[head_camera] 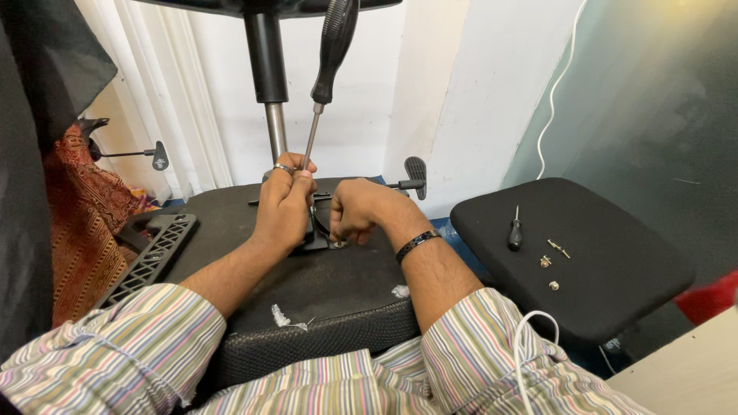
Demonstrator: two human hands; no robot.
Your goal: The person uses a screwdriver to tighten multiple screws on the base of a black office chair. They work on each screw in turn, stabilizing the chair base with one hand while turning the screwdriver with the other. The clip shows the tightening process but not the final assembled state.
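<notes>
Our left hand (286,201) is closed round the screwdriver (323,84) shaft; right hand (360,211), at 3 o'clock, is curled on the metal bracket (319,238). The screwdriver looks stiff and light; its ribbed handle seems best for gripping.

— What was that big screwdriver (327,73) made of?
— A ribbed, slightly glossy black plastic handle and a bare metal shaft.
— And the upturned seat base (323,284)?
— Matt black, grainy fabric with torn white fluff. The gas-lift column (275,131) was polished metal under a black sleeve.
</notes>
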